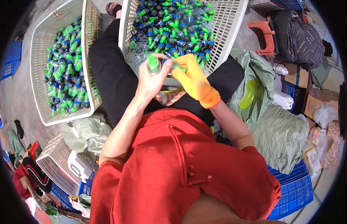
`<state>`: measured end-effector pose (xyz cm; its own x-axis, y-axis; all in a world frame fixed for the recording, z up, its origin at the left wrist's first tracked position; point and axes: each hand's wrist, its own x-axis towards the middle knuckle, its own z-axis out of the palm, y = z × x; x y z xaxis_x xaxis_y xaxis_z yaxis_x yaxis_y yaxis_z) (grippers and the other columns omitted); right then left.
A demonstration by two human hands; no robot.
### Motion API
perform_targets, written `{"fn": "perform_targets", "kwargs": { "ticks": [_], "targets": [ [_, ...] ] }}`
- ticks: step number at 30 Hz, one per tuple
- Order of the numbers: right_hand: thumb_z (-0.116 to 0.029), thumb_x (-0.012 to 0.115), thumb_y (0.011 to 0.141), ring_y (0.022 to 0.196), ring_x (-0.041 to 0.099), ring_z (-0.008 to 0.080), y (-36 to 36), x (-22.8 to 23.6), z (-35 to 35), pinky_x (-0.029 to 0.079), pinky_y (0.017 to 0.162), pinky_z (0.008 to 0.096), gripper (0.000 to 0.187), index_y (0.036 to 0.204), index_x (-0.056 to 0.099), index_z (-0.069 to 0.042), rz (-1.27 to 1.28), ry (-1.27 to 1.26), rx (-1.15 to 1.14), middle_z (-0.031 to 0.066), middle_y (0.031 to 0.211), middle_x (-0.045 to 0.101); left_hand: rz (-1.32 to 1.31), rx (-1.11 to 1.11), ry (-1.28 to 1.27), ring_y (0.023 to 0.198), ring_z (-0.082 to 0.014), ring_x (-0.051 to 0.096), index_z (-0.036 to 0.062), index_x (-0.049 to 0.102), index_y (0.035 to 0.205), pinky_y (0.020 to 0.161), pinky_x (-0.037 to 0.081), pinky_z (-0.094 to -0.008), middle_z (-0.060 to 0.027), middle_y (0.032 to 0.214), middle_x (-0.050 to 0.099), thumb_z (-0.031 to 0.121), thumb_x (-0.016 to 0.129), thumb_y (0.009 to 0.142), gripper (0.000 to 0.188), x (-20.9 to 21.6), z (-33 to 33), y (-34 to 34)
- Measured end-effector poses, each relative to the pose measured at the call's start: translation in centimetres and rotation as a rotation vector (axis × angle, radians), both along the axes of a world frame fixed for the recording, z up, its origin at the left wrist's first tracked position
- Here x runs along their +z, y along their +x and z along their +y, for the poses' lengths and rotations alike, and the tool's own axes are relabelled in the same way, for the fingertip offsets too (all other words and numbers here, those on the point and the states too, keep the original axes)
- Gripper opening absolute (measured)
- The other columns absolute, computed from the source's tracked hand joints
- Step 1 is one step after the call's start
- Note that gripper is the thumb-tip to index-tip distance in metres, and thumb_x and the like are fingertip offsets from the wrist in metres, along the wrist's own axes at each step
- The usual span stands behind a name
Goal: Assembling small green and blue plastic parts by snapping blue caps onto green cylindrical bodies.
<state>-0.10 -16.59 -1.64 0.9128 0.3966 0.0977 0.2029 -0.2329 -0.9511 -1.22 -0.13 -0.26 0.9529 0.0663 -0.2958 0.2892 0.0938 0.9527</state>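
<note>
My bare left hand [151,82] is closed around a small bottle-shaped plastic piece with a green top [154,64], its end turned up toward me. Beside it, nearly touching, my right hand [194,80] wears a yellow glove with an orange cuff. Its fingers are pinched on a green-tipped plastic piece [179,68], mostly hidden by the glove. Both hands are over my lap at the near rim of a white slatted basket [227,28]. That basket holds many green, blue and black pieces [177,28], with transparent plastic cups [135,59] in its near left corner.
A second white basket [38,71] of similar pieces stands at the left. Green woven sacks [279,134] lie to my right, near an orange plastic stool [266,35] and a black bag [298,41]. A white jug [81,164] and blue crates [293,190] are close by. Another person sits at the lower left.
</note>
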Motion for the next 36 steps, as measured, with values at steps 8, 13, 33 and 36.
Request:
{"fn": "perform_targets", "kwargs": {
  "ticks": [8,13,33,36],
  "targets": [
    [-0.016,0.070,0.079,0.079,0.060,0.0190,7.7,2.3,0.6,0.049,0.067,0.0283,0.054,0.127,0.047,-0.006,0.445,-0.113,0.005,0.0173,0.111,0.060,-0.282,0.154,0.514,0.079,-0.0159,0.059,0.0081,0.063,0.106,0.073,0.048,-0.0283,-0.0062,0.094,0.064,0.013,0.073,0.083,0.026,1.7,10.2,2.6],
    [-0.021,0.061,0.084,0.095,0.061,0.0340,20.7,-8.2,-13.5,0.048,0.084,0.0398,0.038,0.119,0.055,-0.009,-0.050,-1.119,-0.132,0.0122,0.111,0.064,0.388,0.319,1.181,0.105,-0.0256,0.060,0.0115,0.057,0.126,0.089,0.047,-0.0364,-0.0120,0.112,0.063,0.043,0.082,0.072,0.067,0.9,23.5,2.5],
    [-0.004,0.057,0.087,0.090,0.058,0.0173,11.6,-3.0,-8.3,0.049,0.079,0.0264,0.043,0.129,0.048,-0.003,0.435,0.178,-0.314,0.0135,0.107,0.061,0.232,-0.229,0.280,0.062,-0.0211,0.061,0.0024,0.053,0.113,0.056,0.051,-0.0318,-0.0089,0.074,0.060,0.018,0.069,0.081,0.040,-11.7,-1.0,14.7],
    [-0.005,0.058,0.087,0.087,0.058,0.0178,7.8,-2.5,-4.7,0.048,0.077,0.0255,0.040,0.126,0.050,-0.002,0.328,0.104,-0.286,0.0111,0.108,0.061,0.369,-0.155,-0.405,0.061,-0.0121,0.056,0.0026,0.052,0.118,0.053,0.047,-0.0230,-0.0064,0.083,0.057,0.022,0.061,0.093,0.033,-8.6,-0.1,11.2]
  ]
}}
